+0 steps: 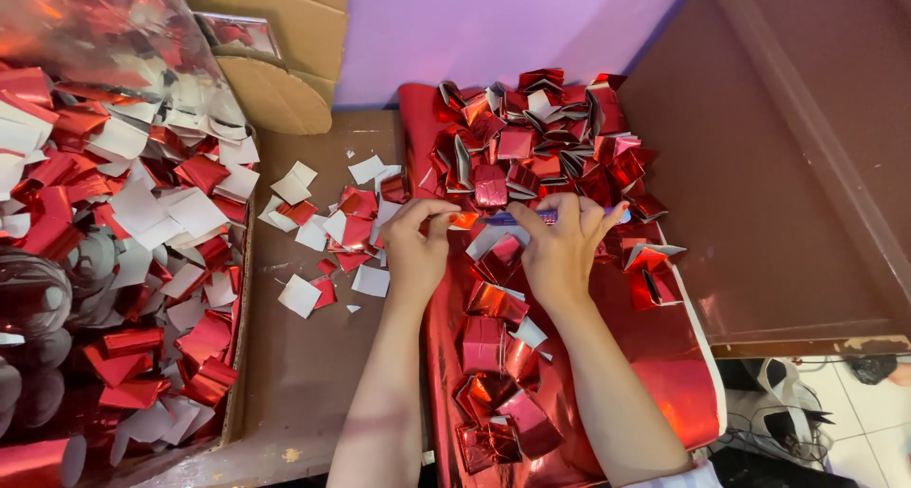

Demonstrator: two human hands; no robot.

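Right hand (562, 251): curled over a slim blue-purple pen-like stick (531, 217), fingers wrapped on top and pressing it down; closed on it.
Left hand (416, 246): fingers bent inward, thumb and fingertips pinched shut on a small red foil square (465, 220) at the stick's left end.
Stick: lies level between the two hands, its right tip peeking out past the right hand's fingers.
Under the hands: a wide sheet of shiny red foil (664, 355) with a white edge, spread on the brown surface (304, 355).
Just beyond the hands: a dense heap of folded red foil pieces (541, 137), white on the back, piled at the sheet's far end.
Nearer than the hands: more folded red pieces (493, 393) lying loose between the forearms.
Left of the left hand: scattered flat red and white squares (332, 232) on the brown surface.
Further left: a cardboard box (242, 289) heaped with cut red and white squares.
Beyond the heap: a purple wall (493, 23) and a piece of cardboard (285, 70) leaning against it.
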